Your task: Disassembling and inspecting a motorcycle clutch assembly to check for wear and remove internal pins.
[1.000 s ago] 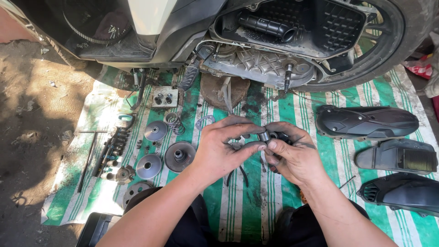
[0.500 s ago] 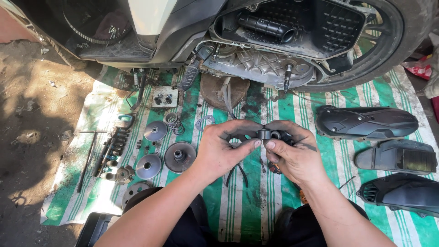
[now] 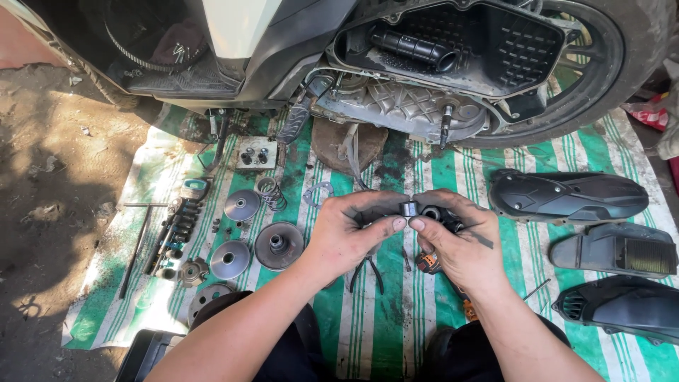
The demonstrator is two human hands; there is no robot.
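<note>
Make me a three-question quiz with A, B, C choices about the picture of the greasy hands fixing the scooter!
1. Where do the pliers lie?
A. on the striped mat, under the hands
B. on the dirt
C. on the tyre

2. What colours is the mat?
A. red and blue
B. green and white
C. plain black

3. What are the left hand and right hand doing?
A. resting flat
B. both holding one small dark part
C. pulling the tyre

Answers: 1 A, their handles show below the hands; 2 B, stripes show it; 3 B, fingertips meet on it.
</note>
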